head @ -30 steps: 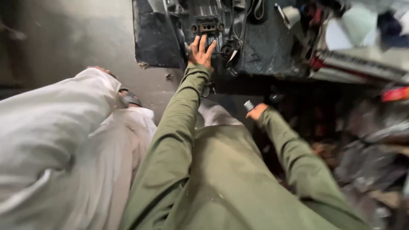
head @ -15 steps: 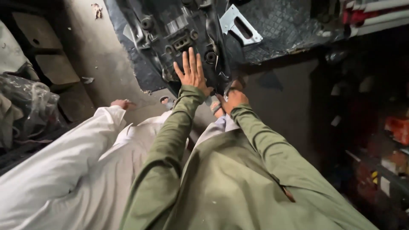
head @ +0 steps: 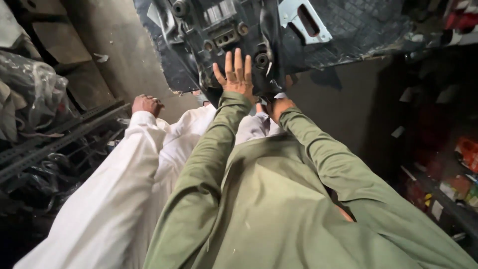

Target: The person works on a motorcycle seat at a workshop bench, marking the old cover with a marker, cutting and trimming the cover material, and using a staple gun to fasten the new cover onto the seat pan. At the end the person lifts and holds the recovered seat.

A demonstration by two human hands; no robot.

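Flat-palmed, the left hand [head: 238,75] holds no grip on the greasy black metal assembly [head: 224,35]; right hand [head: 279,105] grip unclear.

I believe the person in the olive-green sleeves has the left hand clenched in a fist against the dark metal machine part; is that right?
Not quite: the left hand is not a fist. It lies flat with fingers spread against the dark metal machine part, as the head view shows. The sleeves are olive-green, as you say.
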